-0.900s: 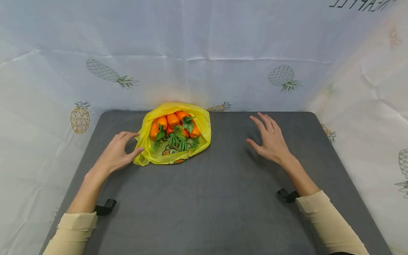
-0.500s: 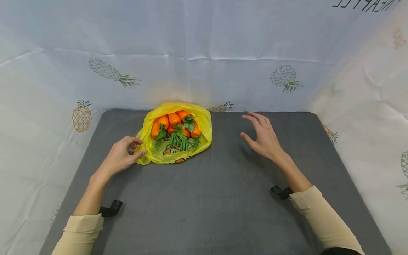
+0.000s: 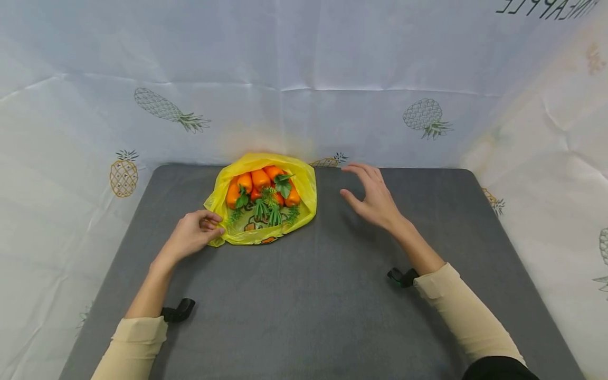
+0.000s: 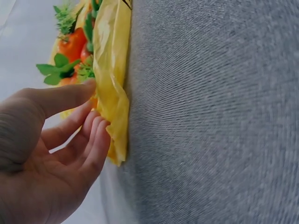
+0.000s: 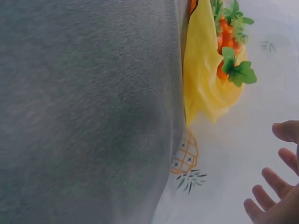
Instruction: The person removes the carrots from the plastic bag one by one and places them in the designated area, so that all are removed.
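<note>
A yellow plastic bag [image 3: 311, 199] lies on the grey table with its mouth toward me. Inside are several glossy orange vegetables [image 3: 260, 179], some red ones and green leafy tops [image 3: 274, 215]. At the bag's near left edge is my left hand [image 3: 192, 235], its thumb and fingers loosely bent around the rim. In the left wrist view the fingertips [image 4: 100, 122] are close against the yellow film, and a gap shows between thumb and fingers. My right hand [image 3: 375, 198] hovers to the right of the bag, fingers spread and apart from it.
The grey table [image 3: 304, 306] stretches from the bag toward me. Behind and at both sides hangs white cloth [image 3: 304, 121] printed with pineapples. A black strap or mount [image 3: 179, 310] sits on the left wrist, another black mount [image 3: 402, 276] on the right.
My left hand has moved right, its fingers drawing in at the bag's rim. My right hand has moved left toward the bag. The bag holds nearly the same place.
</note>
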### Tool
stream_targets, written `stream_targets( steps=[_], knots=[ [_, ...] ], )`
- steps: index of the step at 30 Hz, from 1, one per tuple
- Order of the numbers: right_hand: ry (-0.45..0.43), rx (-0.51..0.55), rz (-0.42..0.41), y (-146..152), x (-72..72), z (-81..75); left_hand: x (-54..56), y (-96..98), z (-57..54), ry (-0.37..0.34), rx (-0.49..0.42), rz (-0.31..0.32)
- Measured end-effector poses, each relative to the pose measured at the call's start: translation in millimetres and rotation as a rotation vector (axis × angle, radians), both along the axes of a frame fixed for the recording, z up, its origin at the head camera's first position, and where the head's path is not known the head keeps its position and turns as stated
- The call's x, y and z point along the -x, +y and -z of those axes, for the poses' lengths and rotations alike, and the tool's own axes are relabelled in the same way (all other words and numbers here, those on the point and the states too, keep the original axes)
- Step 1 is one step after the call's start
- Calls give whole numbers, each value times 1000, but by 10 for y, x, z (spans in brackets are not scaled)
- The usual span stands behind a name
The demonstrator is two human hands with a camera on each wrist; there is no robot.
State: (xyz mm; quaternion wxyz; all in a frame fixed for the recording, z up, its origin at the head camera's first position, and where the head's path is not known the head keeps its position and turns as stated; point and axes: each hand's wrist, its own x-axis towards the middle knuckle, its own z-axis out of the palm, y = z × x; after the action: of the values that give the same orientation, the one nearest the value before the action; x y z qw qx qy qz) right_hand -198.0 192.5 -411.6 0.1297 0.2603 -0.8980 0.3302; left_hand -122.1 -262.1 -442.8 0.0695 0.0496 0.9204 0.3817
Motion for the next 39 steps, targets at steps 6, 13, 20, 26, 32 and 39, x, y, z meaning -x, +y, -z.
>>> stream_targets(
  steps=[6, 13, 20, 26, 32, 39],
  knots=[
    [-7, 25, -30, -121, 60, -38, 39, -41, 61, -62, -56, -2],
    [-40, 45, -63, -244, 118, -38, 71, -77, 102, -89, -76, 4],
    [-64, 61, -107, -409, 198, -51, 96, -92, 110, -112, -71, -4],
    [-72, 101, -166, -571, 284, -45, 117, -83, 86, -128, -87, 3],
    [-120, 138, -200, -750, 382, -27, 121, -80, 81, -132, -92, 13],
    [-191, 201, -214, -982, 462, -9, 120, -97, 105, -135, -89, -7]
  ],
)
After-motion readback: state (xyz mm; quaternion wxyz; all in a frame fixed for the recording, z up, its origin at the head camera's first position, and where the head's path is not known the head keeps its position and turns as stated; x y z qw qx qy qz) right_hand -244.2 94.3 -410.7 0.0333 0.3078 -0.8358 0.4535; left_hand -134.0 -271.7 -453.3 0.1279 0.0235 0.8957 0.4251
